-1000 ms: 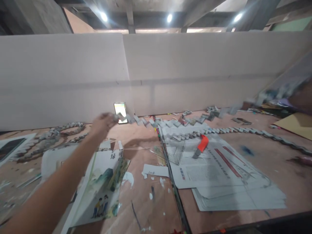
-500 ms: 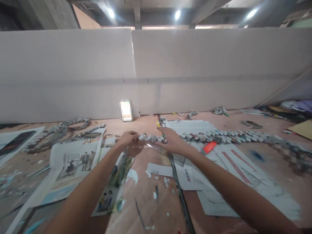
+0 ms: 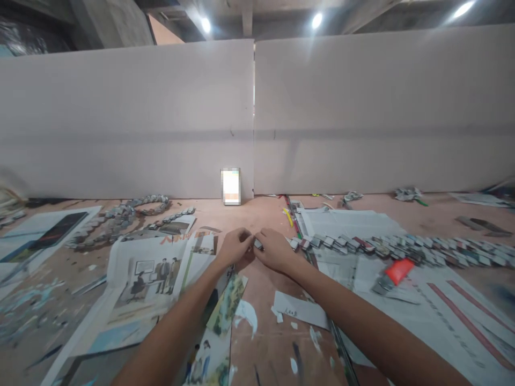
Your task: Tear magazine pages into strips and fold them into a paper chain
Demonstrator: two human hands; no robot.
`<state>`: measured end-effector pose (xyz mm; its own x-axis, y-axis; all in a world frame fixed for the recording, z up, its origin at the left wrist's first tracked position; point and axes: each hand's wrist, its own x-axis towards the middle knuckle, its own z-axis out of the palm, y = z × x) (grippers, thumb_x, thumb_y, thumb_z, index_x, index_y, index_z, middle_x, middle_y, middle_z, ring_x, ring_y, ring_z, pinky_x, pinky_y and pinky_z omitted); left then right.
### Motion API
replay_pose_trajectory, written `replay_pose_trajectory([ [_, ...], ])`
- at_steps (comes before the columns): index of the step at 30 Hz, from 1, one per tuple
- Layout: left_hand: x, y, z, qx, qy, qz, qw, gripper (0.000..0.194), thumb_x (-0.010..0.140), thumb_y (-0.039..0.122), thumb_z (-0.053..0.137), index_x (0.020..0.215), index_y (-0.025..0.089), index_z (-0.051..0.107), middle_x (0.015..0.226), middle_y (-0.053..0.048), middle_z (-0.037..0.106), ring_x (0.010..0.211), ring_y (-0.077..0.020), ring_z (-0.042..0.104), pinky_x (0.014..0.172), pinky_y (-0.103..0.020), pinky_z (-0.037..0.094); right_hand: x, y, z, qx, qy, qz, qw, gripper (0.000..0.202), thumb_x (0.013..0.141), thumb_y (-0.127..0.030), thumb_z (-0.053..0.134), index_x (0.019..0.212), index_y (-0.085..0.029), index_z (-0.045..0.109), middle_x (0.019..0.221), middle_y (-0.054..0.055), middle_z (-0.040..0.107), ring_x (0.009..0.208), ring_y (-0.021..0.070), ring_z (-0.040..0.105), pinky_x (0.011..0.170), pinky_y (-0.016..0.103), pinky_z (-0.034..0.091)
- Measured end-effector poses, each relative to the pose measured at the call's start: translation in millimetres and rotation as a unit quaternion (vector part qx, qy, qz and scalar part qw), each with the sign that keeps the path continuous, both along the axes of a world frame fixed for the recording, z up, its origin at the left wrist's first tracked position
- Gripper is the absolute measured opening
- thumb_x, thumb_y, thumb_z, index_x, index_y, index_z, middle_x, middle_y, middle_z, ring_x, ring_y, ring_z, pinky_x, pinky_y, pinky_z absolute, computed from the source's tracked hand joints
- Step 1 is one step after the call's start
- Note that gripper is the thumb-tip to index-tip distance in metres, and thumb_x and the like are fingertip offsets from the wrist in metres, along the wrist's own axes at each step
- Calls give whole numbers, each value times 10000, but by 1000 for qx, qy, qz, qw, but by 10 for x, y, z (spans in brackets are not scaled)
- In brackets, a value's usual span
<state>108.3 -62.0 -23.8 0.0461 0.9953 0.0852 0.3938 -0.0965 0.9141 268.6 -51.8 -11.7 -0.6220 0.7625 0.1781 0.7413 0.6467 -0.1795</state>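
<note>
A long zigzag chain of folded paper pieces (image 3: 341,244) stretches across the table from the right to my hands. Its left end (image 3: 258,244) shows as a small pale piece between my fingertips. My left hand (image 3: 236,246) pinches at this end, fingers curled in. Pressed up close beside it, my right hand (image 3: 274,250) is closed over the chain and hides part of it. How the fingers meet the end piece is too small to make out.
A red-handled tool with a flat grey end (image 3: 398,272) lies below the chain on paper sheets. Newspaper pages (image 3: 140,284) spread at left, near another folded-paper chain (image 3: 116,214). A lit phone (image 3: 230,187) leans against the white partition (image 3: 161,118). Paper scraps (image 3: 300,310) lie in front.
My hands have come together; earlier they were apart with a stretch of chain showing between them. The view has turned left, so things on the table appear farther right.
</note>
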Motion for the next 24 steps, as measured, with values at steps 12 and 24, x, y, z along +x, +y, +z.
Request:
replay_pose_trajectory([
  [12,-1095,-386,1179,-9,267,26,963,608,677,477,673,1218,216,580,1224,-114,608,1039,-295,588,820,-358,482,-89,-259,228,-153,157,66,973,758,793,-571,553,1419,-207,329,1288,144,537,1093,277,538,866,384,427],
  [24,-1245,-261,836,-52,338,-17,940,707,735,556,569,1347,217,464,1408,-124,462,1203,-315,503,898,-365,454,-471,-315,119,-185,114,38,975,409,839,-419,526,1173,-189,574,1112,104,591,955,215,567,751,283,404],
])
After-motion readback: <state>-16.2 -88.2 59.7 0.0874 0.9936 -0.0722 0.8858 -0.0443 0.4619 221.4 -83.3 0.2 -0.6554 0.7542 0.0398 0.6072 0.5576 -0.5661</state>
